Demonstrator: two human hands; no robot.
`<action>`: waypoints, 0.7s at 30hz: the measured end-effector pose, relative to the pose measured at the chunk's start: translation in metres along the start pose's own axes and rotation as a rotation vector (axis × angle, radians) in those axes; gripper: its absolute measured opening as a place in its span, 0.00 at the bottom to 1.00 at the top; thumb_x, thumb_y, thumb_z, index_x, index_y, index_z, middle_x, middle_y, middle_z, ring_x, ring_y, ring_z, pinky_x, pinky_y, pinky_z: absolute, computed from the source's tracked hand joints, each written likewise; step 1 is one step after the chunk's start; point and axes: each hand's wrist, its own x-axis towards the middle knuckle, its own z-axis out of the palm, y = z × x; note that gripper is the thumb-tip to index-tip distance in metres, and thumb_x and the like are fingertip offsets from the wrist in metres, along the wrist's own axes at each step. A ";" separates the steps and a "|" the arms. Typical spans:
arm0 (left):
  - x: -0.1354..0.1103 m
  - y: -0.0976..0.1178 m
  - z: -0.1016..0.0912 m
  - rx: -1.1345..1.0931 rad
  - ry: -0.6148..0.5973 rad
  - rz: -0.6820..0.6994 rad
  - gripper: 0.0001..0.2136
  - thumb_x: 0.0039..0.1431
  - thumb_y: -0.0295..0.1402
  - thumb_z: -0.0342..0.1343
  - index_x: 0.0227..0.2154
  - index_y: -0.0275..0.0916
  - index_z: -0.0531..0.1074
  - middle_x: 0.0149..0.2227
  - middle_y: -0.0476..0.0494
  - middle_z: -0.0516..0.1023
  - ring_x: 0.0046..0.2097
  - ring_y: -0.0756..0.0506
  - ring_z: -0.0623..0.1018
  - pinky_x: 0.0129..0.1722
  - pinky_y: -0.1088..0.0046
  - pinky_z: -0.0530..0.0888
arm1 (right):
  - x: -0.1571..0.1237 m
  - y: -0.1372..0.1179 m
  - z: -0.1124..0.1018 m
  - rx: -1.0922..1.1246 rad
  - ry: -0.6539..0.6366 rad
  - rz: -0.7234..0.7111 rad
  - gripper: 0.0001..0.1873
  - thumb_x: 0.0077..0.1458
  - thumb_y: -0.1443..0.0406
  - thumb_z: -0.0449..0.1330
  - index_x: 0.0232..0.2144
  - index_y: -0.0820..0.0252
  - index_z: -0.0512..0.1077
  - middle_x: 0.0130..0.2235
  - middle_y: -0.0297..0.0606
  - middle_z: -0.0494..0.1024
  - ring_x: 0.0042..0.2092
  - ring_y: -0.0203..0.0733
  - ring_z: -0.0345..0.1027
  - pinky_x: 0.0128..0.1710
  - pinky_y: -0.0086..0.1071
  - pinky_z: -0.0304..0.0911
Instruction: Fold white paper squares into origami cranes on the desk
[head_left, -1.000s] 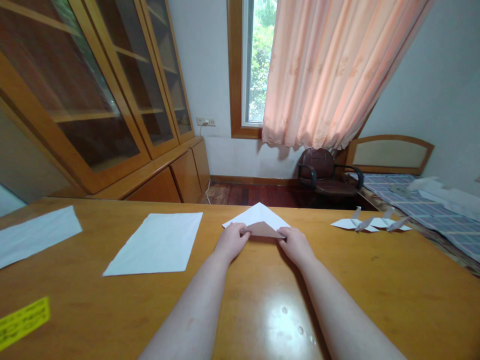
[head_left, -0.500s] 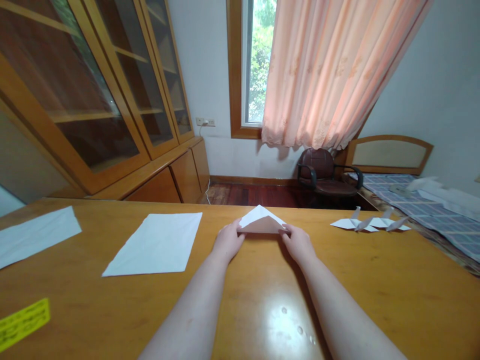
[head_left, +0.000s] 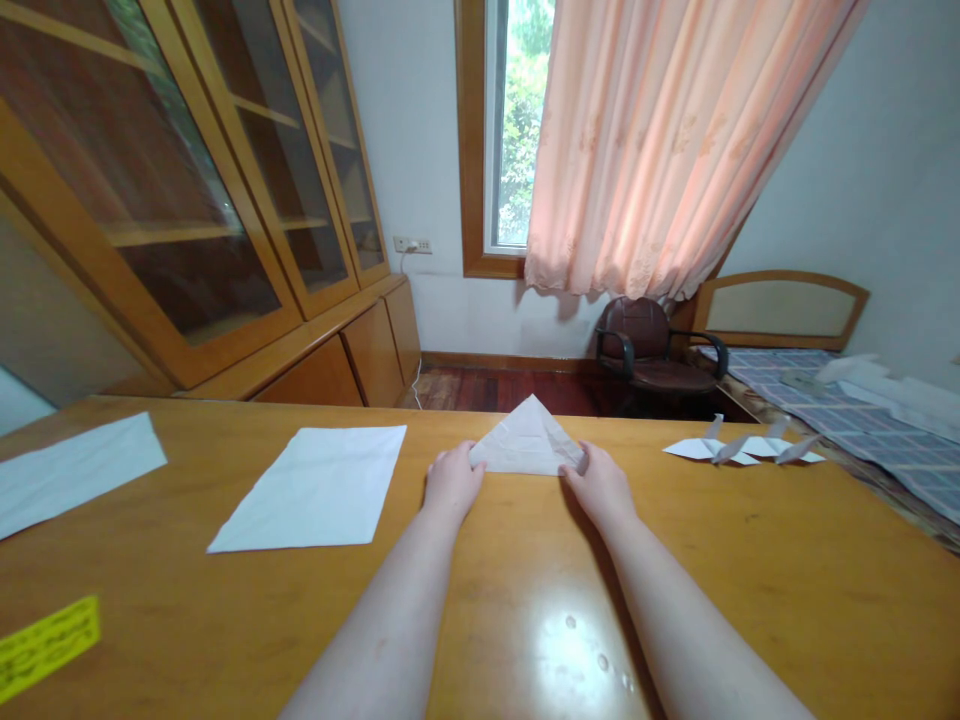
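Note:
A white sheet of paper [head_left: 525, 442], folded into a triangle with its tip pointing away from me, is held near the far edge of the wooden table. My left hand [head_left: 454, 482] pinches its left corner between thumb and fingers. At the opposite corner my right hand [head_left: 601, 485] grips the paper the same way. Faint crease lines run across the face turned to me. To the left lies a flat white sheet of paper [head_left: 319, 488]. Several folded paper cranes [head_left: 742, 450] stand in a row on the right.
Another white sheet [head_left: 75, 475] lies at the table's far left. A yellow label [head_left: 49, 645] is on the near left of the wooden table [head_left: 517, 600]. Beyond the table are a glass-door cabinet [head_left: 315, 290], an armchair [head_left: 649, 345] and a bed [head_left: 795, 370].
The paper's front layer, which showed a shadowed opening below the tip, now lies up against the back as one full triangle. Both hands keep hold of the corners and have barely shifted.

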 end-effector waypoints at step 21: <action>-0.001 0.000 -0.002 0.134 0.020 -0.117 0.19 0.54 0.42 0.53 0.48 0.43 0.70 0.46 0.41 0.76 0.49 0.37 0.71 0.45 0.61 0.68 | 0.001 0.003 0.003 -0.048 0.024 0.057 0.29 0.48 0.58 0.60 0.52 0.64 0.65 0.54 0.48 0.68 0.54 0.52 0.62 0.53 0.41 0.56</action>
